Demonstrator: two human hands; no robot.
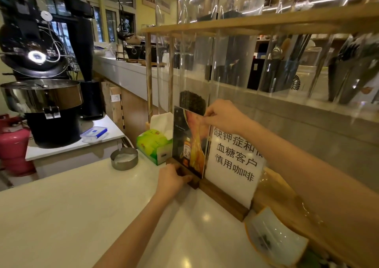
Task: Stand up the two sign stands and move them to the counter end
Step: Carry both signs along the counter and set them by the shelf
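Two sign stands are upright on the white counter (pixel 71 216), side by side against the clear screen. The left one, a dark poster sign stand (pixel 185 144) showing a bottle, sits in a dark wooden base. My left hand (pixel 172 180) grips that base at its near end. My right hand (pixel 222 118) pinches the poster panel's top right corner. The white text sign stand (pixel 233 163) with black characters rests in its long wooden base (pixel 223 201), touching the poster stand's base, with no hand on it.
A green tissue box (pixel 152 146) and a metal ashtray (pixel 124 158) sit just beyond the stands near the counter's far end. A white and orange dish (pixel 272 237) lies at the right. A coffee roaster (pixel 41 83) and a pink gas cylinder (pixel 12 144) stand at the left.
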